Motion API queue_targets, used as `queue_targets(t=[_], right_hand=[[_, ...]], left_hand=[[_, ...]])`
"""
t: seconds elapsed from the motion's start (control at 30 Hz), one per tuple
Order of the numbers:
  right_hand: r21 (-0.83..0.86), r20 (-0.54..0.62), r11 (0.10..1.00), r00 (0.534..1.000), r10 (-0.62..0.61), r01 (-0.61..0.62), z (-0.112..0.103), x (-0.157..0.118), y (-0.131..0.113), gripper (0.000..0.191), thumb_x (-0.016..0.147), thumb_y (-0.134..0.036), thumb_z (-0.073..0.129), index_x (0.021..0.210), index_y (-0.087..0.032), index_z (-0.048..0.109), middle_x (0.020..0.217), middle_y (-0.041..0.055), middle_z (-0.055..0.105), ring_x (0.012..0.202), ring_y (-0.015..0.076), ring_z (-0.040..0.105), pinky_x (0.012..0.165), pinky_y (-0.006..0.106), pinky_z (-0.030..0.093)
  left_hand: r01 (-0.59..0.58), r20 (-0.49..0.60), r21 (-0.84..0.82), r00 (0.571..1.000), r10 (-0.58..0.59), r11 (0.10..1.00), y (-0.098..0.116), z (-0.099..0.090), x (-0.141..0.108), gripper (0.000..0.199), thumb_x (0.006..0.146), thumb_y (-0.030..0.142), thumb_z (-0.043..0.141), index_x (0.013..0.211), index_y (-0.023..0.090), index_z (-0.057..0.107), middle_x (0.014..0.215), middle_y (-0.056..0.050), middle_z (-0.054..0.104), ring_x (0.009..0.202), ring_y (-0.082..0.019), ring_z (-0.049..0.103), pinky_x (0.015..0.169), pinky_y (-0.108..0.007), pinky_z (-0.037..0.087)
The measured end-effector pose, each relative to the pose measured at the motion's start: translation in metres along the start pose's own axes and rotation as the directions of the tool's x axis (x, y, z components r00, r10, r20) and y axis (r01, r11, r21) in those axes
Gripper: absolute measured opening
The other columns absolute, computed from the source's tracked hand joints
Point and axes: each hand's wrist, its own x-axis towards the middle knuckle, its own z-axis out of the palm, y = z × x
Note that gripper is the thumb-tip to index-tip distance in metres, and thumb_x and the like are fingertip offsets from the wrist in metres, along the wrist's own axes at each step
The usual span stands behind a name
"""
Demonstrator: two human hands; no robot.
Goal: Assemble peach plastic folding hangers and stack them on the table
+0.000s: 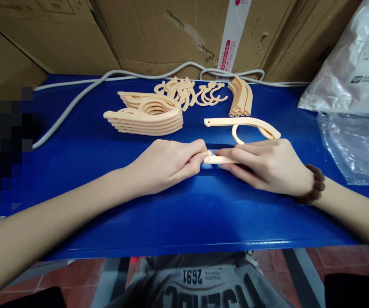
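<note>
Near the middle of the blue table, my left hand [174,164] is closed, pinching a small cream plastic piece [207,153] whose shape is mostly hidden by the fingers. My right hand [263,164], with a brown band at the wrist, grips a cream plastic arm [214,160]; its holed end points left, close to my left fingertips. Just behind my right hand lies another cream arm [232,122] with a curved hook piece [235,134] beside it.
Stacked cream hanger parts [146,122] lie at back left, loose hooks [210,95] behind, and curved arms [241,97] to their right. A white cable [72,105] runs along the back before cardboard boxes [158,38]. Plastic bags [347,81] stand at right.
</note>
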Motion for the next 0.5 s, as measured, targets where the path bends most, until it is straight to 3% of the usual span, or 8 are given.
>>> queue_targets(t=[0.5], right_hand=[[-0.131,-0.017,0.99,0.998,-0.054,0.051,-0.0016,0.0008,0.0023,0.028,0.107,-0.033,0.049,0.117,-0.015,0.068,0.083,0.0001,0.075,0.072,0.0131,0.07,0.063,0.026,0.042]], left_hand=[[-0.025,-0.007,-0.005,1.0,0.025,1.0,-0.0013,-0.0016,-0.0002,0.032,0.105,0.032,0.028,0.089,0.02,0.054,0.066,0.005,0.059,0.056,-0.012,0.053,0.056,-0.026,0.027]])
